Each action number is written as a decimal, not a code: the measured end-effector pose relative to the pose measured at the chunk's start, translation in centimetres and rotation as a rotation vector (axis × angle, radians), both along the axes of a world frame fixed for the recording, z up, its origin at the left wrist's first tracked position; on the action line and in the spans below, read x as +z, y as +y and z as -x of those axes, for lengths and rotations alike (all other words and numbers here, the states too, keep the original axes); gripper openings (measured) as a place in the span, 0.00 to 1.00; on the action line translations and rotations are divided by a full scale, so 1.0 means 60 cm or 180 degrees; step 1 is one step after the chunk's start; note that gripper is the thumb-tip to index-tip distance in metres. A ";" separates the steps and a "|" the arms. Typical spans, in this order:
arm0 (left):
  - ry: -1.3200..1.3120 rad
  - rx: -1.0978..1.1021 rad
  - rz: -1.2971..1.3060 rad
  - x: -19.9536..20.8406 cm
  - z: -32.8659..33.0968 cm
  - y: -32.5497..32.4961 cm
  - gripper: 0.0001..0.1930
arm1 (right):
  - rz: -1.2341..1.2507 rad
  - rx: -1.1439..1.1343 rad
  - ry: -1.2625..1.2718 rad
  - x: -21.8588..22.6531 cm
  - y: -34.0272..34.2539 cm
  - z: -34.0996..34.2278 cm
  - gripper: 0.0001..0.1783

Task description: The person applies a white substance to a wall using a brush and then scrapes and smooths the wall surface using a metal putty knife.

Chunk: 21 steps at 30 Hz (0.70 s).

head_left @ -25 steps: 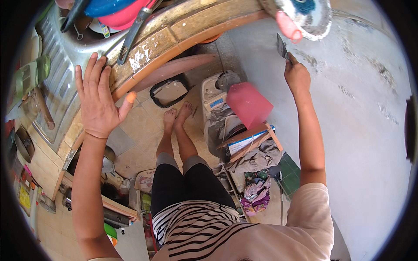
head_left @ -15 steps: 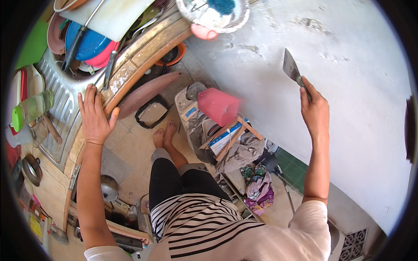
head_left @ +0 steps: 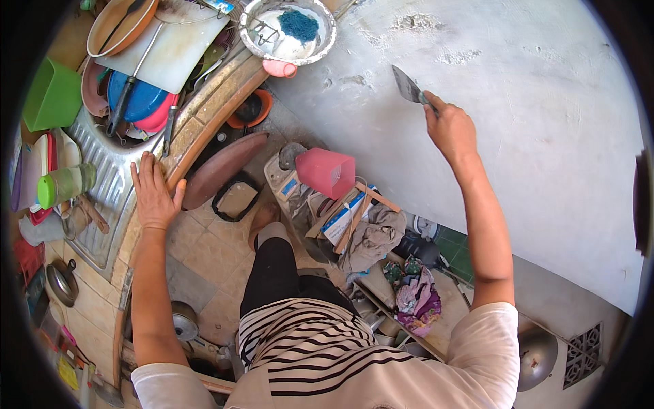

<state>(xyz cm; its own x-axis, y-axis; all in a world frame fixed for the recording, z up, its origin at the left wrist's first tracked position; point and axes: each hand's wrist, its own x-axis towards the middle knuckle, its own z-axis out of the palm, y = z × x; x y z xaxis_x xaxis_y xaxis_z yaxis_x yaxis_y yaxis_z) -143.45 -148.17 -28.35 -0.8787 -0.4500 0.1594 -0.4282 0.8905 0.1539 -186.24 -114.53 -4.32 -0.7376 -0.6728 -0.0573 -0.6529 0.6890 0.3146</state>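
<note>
Head camera view, looking down: the person's right hand [head_left: 451, 129] has its fingers wrapped around the handle of a flat metal scraper [head_left: 409, 84], raised in front of a pale wall [head_left: 558, 157]. Whether the blade touches the wall cannot be told from this angle. Up and to the right of the blade are rough, flaking patches [head_left: 417, 24]; if its edge caught on one, it could skid or gouge the surface.

The left hand [head_left: 156, 198] grips nothing. It lies palm down, fingers slightly apart, at the edge of the tiled counter [head_left: 197, 117] beside the ridged steel drainboard [head_left: 116, 174]. Should that surface be wet, the palm might slip and upset the person's balance. A black handle [head_left: 170, 129] lies just beyond those fingers, where a slide could knock it.

A white basin [head_left: 251, 42] holding a blue mesh scrubber [head_left: 298, 26] sits at the counter's far end, close to the wall; a wide swing leftward might tip it. Below the scraper, a pink container [head_left: 325, 172] and a crumpled grey cloth [head_left: 373, 238] could catch any falling flakes.
</note>
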 end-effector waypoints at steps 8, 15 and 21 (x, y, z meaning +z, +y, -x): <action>0.0034 0.0026 0.0059 -0.001 -0.010 0.000 0.36 | 0.0120 0.0000 0.0071 0.036 0.008 0.009 0.18; -0.0010 0.0063 -0.0010 0.001 -0.008 0.002 0.36 | 0.0091 -0.0080 -0.0033 0.010 -0.014 -0.005 0.18; -0.0094 0.0140 -0.0051 0.008 -0.013 0.004 0.37 | 0.0452 -0.0138 0.0247 0.323 -0.021 -0.048 0.15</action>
<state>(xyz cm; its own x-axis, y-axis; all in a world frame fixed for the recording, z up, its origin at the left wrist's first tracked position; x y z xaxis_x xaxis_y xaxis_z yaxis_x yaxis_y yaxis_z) -142.65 -147.95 -27.90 -0.8622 -0.4907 0.1262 -0.4714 0.8682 0.1549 -183.34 -115.76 15.05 -0.7647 -0.6374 0.0945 -0.5990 0.7573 0.2603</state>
